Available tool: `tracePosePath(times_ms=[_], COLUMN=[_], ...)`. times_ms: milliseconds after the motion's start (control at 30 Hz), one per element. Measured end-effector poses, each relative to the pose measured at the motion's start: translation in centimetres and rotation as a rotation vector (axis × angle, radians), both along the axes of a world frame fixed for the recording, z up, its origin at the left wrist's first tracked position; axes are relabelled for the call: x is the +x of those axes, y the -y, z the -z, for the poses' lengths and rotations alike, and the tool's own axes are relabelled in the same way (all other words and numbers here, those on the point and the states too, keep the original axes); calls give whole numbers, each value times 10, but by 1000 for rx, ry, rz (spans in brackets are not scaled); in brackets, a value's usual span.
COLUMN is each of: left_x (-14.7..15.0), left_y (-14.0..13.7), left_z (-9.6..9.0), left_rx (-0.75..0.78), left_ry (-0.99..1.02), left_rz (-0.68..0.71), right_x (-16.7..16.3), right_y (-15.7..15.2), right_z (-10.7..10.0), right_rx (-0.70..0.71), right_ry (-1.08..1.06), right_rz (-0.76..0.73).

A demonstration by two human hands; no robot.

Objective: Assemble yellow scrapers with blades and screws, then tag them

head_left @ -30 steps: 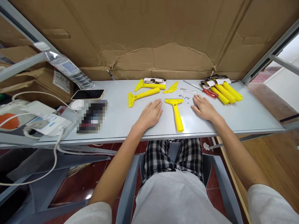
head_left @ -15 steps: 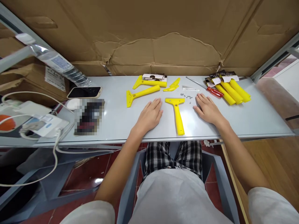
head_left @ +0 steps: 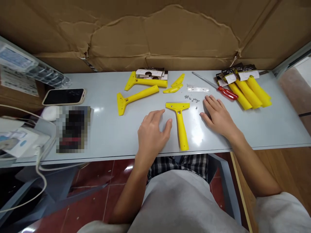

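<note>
My left hand (head_left: 153, 131) is open just left of a yellow scraper (head_left: 181, 127), thumb and fingers apart, holding nothing. That scraper lies with its wide head away from me and its handle toward the table's front edge. Flat on the table to its right rests my right hand (head_left: 217, 116), open and empty. Small screws (head_left: 194, 100) are scattered near its fingertips. Behind them lie a clear packet (head_left: 198, 88) and a screwdriver with a red handle (head_left: 227, 93). Two more yellow scrapers, one nearer (head_left: 138, 97) and one farther (head_left: 148, 82), lie left, beside loose yellow pieces (head_left: 176, 84).
Yellow handles (head_left: 247, 92) with black-and-white cards are piled at the right. At the left are a phone (head_left: 64, 96), a pixelated item (head_left: 73, 129), a white round object (head_left: 49, 113), a power strip with cables (head_left: 30, 140) and a water bottle (head_left: 43, 72). Cardboard (head_left: 165, 35) stands behind.
My left hand has lifted from lying flat, its thumb now spread toward the nearest scraper. The right hand stays flat. The camera view has tilted down and come closer to the table.
</note>
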State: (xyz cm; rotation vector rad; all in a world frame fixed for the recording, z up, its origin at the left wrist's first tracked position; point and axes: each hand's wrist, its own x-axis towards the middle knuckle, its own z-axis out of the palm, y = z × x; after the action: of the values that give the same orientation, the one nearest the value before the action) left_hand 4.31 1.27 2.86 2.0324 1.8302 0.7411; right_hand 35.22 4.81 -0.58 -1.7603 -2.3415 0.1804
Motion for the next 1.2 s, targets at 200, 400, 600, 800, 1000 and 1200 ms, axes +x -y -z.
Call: tracePosePath(times_ms=[200, 400, 600, 800, 1000, 1200], left_x=[42, 54, 43, 44, 52, 56], left_y=[-2, -14, -20, -23, -28, -30], left_z=[-20, -32, -26, -25, -26, -32], left_rx=[-187, -313, -290, -242, -271, -316], left_ry=[-179, -354, -257, -316, -456, -559], left_rz=[-18, -26, 26, 57, 46, 56], right_x=[2, 1, 1, 1, 0, -1], right_y=[0, 2, 4, 7, 9, 10], right_z=[0, -2, -4, -4, -5, -7], right_rx=[0, -20, -24, -16, -18, -14], right_ry=[-7, -3, -7, -2, 6, 1], right_rz=[-14, -23, -38, -56, -55, -57])
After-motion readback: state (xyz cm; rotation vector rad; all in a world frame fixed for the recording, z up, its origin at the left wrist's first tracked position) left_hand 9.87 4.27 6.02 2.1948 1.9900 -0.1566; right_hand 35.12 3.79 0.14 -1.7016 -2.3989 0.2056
